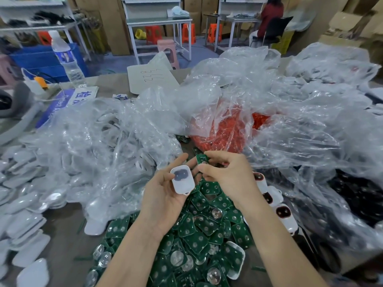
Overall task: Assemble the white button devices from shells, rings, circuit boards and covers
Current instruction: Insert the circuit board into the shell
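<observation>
Head view: the left hand (pixel 163 196) cradles a white shell (pixel 182 181) in curled fingers. The right hand (pixel 227 174) pinches a green circuit board (pixel 201 159) just beside it, above the heap of boards (pixel 199 235). The board is not yet in the shell, and a cover must follow. Several shells with red rings (pixel 284 212) lie to the right, seemingly part-built.

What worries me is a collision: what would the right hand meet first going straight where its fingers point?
Probably fingertips of the left hand, just beside the circuit board the right hand pinches; depth unclear.
</observation>
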`<state>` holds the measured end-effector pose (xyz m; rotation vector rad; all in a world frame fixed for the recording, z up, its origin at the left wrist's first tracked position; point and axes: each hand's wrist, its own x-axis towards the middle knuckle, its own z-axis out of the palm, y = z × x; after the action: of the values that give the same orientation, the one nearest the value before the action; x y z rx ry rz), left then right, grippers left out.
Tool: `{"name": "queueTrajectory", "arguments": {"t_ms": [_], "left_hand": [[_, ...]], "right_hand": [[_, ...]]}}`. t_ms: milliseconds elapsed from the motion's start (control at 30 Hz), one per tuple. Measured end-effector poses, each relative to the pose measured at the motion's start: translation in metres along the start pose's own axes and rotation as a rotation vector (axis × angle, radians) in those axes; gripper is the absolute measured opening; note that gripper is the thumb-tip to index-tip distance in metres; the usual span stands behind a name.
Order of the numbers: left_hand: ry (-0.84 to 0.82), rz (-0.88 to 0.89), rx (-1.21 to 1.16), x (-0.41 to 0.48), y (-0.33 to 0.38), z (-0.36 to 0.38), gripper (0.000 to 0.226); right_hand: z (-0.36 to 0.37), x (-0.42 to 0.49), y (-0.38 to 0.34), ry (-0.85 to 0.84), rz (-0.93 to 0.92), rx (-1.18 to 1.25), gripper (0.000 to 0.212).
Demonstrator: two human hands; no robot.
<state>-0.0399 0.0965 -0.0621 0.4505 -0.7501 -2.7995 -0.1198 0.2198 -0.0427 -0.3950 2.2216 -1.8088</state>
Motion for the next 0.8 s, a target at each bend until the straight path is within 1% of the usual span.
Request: {"name": "queueTrajectory", "arguments": {"t_ms": [100,167,200,267,333,400,467,567,667,800], "left_hand": [[0.011,-0.005,0.010,0.001,-0.001,0.000,0.052],[0.006,-0.014,0.011,0.001,-0.002,0.000,0.053],[0.002,-0.020,0.017,0.001,-0.002,-0.001,0.054],[-0.001,-0.029,0.040,0.001,-0.001,-0.002,0.054],[-0.005,-0.033,0.053,0.001,0.001,-0.003,0.051],[-0.010,-0.038,0.063,0.001,0.002,-0.004,0.049],[-0.014,-0.052,0.076,0.001,0.003,-0.005,0.054],[-0.012,-0.083,0.100,0.001,0.004,-0.004,0.055],[-0.025,-0.105,0.117,0.001,0.004,-0.004,0.054],[-0.048,-0.113,0.120,0.001,0.003,-0.005,0.054]], "right_hand": [[0.001,-0.001,0.002,0.022,-0.049,-0.110,0.040],[0.000,-0.002,0.002,0.031,-0.058,-0.146,0.034],[-0.001,-0.001,0.002,0.025,-0.044,-0.107,0.028],[-0.005,0.000,0.000,-0.008,0.012,0.049,0.017],[-0.010,0.002,-0.002,-0.043,0.034,0.169,0.019],[-0.014,0.004,-0.005,-0.075,0.006,0.158,0.021],[-0.013,0.005,-0.007,-0.124,-0.012,0.143,0.019],[-0.008,0.006,-0.009,-0.228,0.003,0.198,0.015],[-0.004,0.007,-0.010,-0.307,-0.005,0.200,0.012],[-0.002,0.008,-0.011,-0.318,-0.028,0.126,0.006]]}}
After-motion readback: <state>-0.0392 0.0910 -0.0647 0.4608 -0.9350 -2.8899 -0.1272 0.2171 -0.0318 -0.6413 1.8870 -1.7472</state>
